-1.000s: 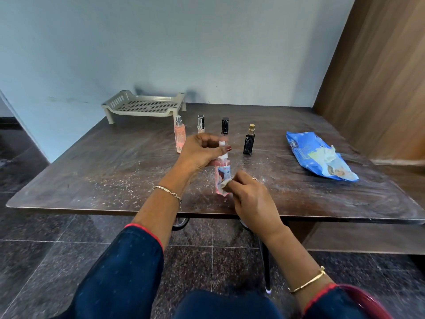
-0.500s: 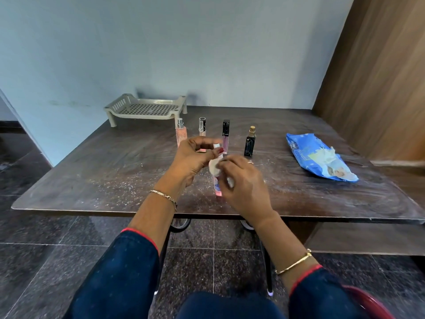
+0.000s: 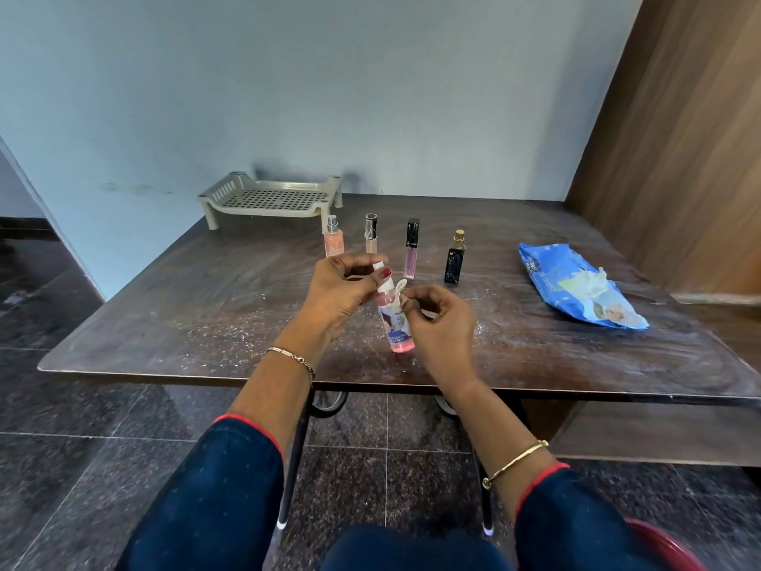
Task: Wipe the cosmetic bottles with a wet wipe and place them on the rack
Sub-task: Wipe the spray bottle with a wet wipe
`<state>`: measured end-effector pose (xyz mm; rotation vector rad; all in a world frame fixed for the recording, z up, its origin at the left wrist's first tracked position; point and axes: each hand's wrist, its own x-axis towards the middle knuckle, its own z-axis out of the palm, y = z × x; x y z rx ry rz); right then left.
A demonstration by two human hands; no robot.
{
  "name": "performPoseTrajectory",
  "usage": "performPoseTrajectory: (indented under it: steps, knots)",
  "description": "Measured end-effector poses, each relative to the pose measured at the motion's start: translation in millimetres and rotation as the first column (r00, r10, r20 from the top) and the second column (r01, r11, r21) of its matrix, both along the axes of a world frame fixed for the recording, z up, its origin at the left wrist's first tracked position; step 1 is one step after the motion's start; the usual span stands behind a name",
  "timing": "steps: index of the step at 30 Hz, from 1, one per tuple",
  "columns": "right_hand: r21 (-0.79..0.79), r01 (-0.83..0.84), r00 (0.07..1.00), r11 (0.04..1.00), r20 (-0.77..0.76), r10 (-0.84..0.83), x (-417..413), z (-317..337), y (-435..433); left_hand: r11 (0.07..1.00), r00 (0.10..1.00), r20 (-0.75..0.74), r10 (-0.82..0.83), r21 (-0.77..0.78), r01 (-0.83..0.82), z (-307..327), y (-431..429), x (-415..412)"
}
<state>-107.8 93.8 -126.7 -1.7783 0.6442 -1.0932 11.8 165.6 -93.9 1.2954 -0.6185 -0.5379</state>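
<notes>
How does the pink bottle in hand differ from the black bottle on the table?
The pink bottle is see-through with a white top; the black bottle is dark with a gold top. The pink bottle is held tilted between both hands; the black bottle stands upright, untouched. Neither is on the rack.

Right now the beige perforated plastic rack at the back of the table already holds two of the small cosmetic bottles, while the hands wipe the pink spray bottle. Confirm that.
Not quite. The beige perforated plastic rack holds no bottles; the head view shows it bare. The four small cosmetic bottles stand on the dark table in front of it. The rest holds: the left hand grips the pink spray bottle while the right hand wipes it with the white wet wipe.
</notes>
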Motion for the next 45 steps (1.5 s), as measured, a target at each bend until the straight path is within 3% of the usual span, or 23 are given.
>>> performPoseTrajectory:
  steps: [1,3,5,11,20,26,29,32,36,39,41,45]
  knots:
    - [-0.177,0.022,0.999,0.984,-0.037,-0.029,-3.0,-1.0,3.6,1.000,1.000,0.004,0.007,0.006,-0.007,0.2,-0.2,-0.7]
    - [-0.529,0.011,0.988,0.848,-0.125,-0.091,-9.8,-5.8,7.9,1.000,1.000,0.007,0.020,0.018,-0.020,0.8,-1.3,-1.6]
    - [-0.692,-0.079,0.962,0.717,-0.242,-0.128,-18.3,-11.6,8.5,0.999,0.999,0.001,0.038,0.031,-0.038,0.5,-3.2,-1.5]
    - [-0.755,-0.300,0.882,0.584,-0.453,-0.133,-43.7,-20.9,7.4,0.998,0.999,-0.008,0.046,0.048,-0.046,2.1,-6.7,-1.6]
    - [-0.663,-0.278,0.904,0.695,-0.426,-0.045,-50.4,-19.4,4.1,0.994,0.996,0.004,0.088,0.070,-0.088,-0.4,-4.2,0.5]
    - [-0.790,-0.348,0.860,0.505,-0.484,-0.164,-41.2,-18.5,21.7,0.992,0.994,0.059,0.090,0.085,-0.095,-1.9,-8.0,-1.6]
    - [-0.743,-0.313,0.859,0.591,-0.487,-0.158,-42.7,-21.7,18.2,0.992,0.995,0.067,0.076,0.092,-0.082,-0.8,-8.1,-0.4]
    - [-0.650,-0.209,0.907,0.731,-0.408,-0.104,-47.2,-26.2,11.8,0.994,0.996,0.060,0.059,0.085,-0.064,0.1,-6.5,0.5]
    - [-0.530,-0.131,0.939,0.838,-0.337,-0.066,-42.2,-26.2,7.0,0.997,0.998,0.051,0.021,0.077,-0.025,2.6,-3.0,0.0]
    - [-0.360,-0.078,0.963,0.930,-0.270,-0.024,-31.7,-21.2,3.7,0.998,0.998,0.048,-0.029,0.054,0.027,4.7,2.3,-2.4]
    - [-0.294,-0.059,0.975,0.954,-0.222,-0.008,-21.8,-12.7,1.3,0.998,0.998,0.047,-0.049,0.044,0.047,6.1,4.8,-5.0]
    - [-0.311,-0.011,0.989,0.950,-0.142,-0.035,-4.3,3.6,-0.1,0.998,0.996,0.069,-0.051,0.036,0.049,7.5,9.9,-8.3]
